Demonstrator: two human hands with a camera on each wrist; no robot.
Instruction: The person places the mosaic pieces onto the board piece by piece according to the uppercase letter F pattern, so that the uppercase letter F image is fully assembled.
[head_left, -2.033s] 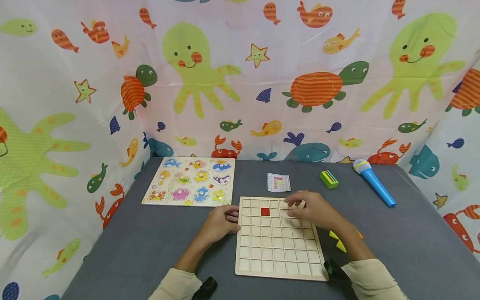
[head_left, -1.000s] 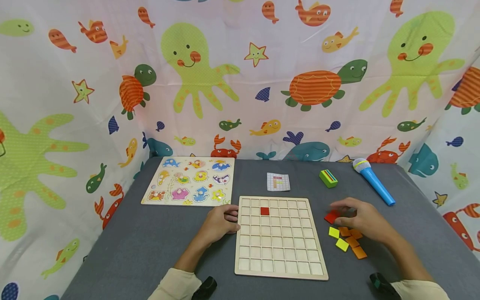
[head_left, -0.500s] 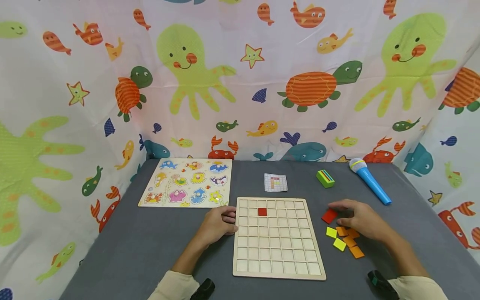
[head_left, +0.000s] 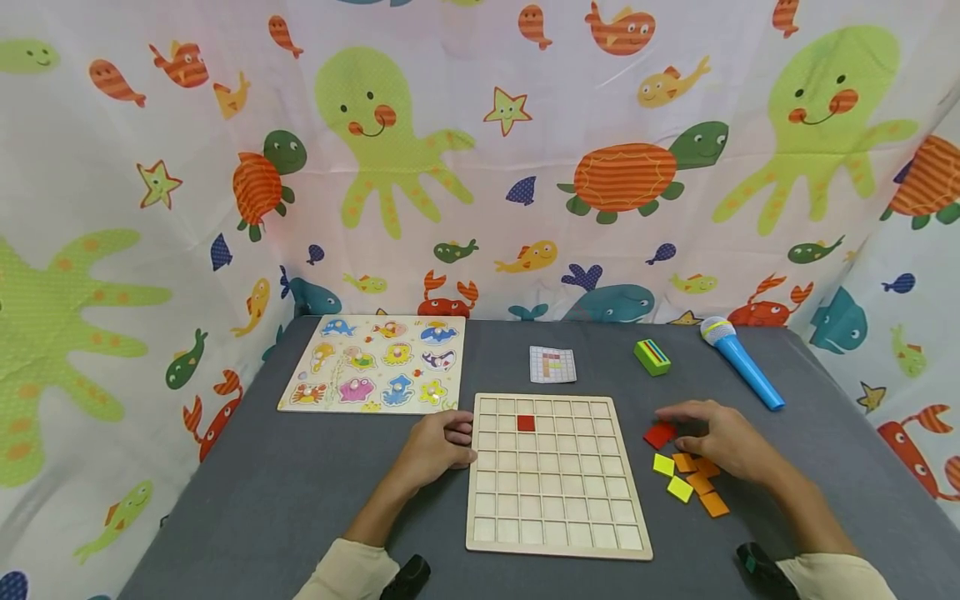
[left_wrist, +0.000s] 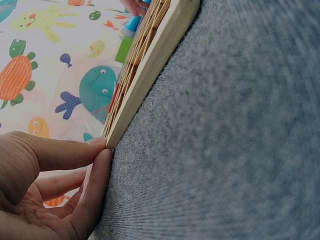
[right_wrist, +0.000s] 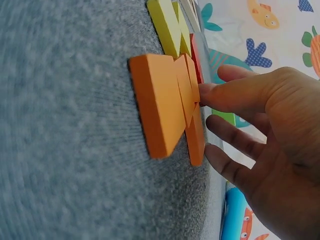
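Observation:
A wooden grid board (head_left: 558,492) lies on the grey table, with one red square tile (head_left: 526,423) in an upper cell. My left hand (head_left: 433,442) holds the board's left edge; in the left wrist view its thumb and index finger meet at the rim. To the right of the board, my right hand (head_left: 712,433) hovers low with relaxed, parted fingers around a loose red tile (head_left: 659,435). Several orange tiles (right_wrist: 160,105) and yellow tiles (head_left: 679,489) lie just below that hand. In the right wrist view, nothing shows between thumb and fingers.
A small pattern card (head_left: 552,365) lies behind the board. Farther right are a green block with coloured stripes (head_left: 652,357) and a blue toy microphone (head_left: 746,367). A sea-animal peg puzzle (head_left: 375,364) lies at the back left, before a printed curtain (head_left: 480,192).
My right hand has moved from over the board's upper right to the loose tiles and stayed there, fingers by the red tile. The left hand keeps its place on the board's edge.

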